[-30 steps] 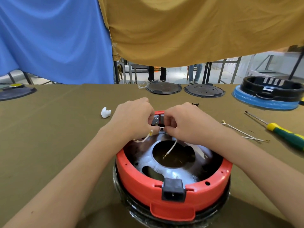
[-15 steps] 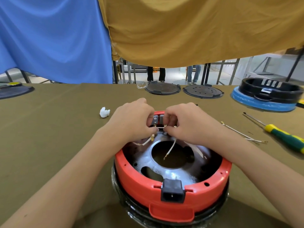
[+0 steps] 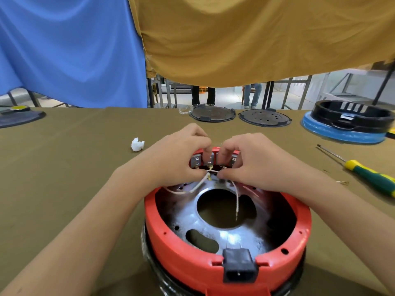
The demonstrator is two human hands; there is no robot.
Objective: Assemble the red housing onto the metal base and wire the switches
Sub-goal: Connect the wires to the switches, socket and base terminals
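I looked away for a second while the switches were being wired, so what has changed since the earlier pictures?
Little. Both hands have drawn slightly apart at the far rim, so the switch terminals show between them. The left hand and right hand still pinch the white wires there; one loose end still hangs over the centre hole. The red housing, screwdriver and white wad stayed put.

No lettering, label, brand mark or number can be read anywhere in the frame: the red housing (image 3: 192,248), its black socket (image 3: 239,267) and the screwdriver (image 3: 372,178) on the bench (image 3: 64,167) carry no legible print
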